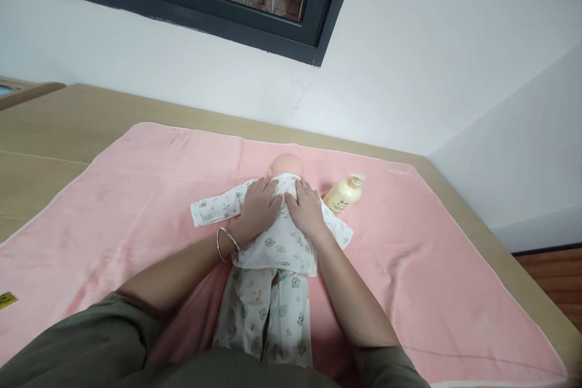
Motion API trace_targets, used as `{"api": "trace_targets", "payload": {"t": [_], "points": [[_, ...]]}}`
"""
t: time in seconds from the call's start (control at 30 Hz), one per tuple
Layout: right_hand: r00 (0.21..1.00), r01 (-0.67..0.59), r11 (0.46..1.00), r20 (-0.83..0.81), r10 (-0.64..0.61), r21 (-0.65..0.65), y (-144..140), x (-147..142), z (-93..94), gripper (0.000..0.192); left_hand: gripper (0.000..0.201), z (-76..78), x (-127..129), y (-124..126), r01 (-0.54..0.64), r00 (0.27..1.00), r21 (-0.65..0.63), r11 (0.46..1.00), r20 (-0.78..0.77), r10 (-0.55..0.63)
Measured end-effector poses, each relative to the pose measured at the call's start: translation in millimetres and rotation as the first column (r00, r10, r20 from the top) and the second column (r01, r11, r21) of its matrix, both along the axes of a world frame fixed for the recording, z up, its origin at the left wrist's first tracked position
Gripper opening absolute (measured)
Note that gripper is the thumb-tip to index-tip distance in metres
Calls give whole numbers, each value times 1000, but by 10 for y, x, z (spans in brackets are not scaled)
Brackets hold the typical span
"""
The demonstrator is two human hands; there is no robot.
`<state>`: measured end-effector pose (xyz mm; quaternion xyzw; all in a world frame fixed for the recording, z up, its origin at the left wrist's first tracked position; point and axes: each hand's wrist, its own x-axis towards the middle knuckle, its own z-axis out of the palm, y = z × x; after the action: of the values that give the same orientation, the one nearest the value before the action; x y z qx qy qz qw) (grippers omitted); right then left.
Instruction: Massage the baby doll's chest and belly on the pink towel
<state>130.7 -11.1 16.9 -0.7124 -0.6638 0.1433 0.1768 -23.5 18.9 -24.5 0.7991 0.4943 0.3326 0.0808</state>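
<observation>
A baby doll [275, 248] in a white printed top and matching trousers lies stretched out on a pink blanket [431, 267]. Its smooth, bare head [287, 165] points toward the wall, and no face shows. My left hand [261, 203] rests flat on the left side of the doll's upper body, fingers extended toward the shoulder. On the other side, my right hand [307, 206] lies likewise, the two thumbs close together near the middle. A cream pump bottle [344, 192] leans at a tilt just beyond the doll's right-hand sleeve. Both hands touch the cloth without gripping it.
The blanket covers most of a wooden tabletop [40, 127]. A white wall [182, 60] with a dark-framed window [313, 42] rises behind it. A small yellow label [7, 299] lies at the far left.
</observation>
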Motion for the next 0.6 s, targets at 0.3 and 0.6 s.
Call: {"api": "trace_targets", "payload": {"t": [0.3, 0.6], "points": [[1000, 14, 991, -16, -12, 130, 6, -39, -73, 59, 43, -13, 21, 20, -29, 996, 9, 1000, 85, 28], [999, -29, 979, -23, 34, 202, -48, 1, 28, 59, 43, 40, 26, 20, -21, 995, -10, 1000, 97, 22]]}}
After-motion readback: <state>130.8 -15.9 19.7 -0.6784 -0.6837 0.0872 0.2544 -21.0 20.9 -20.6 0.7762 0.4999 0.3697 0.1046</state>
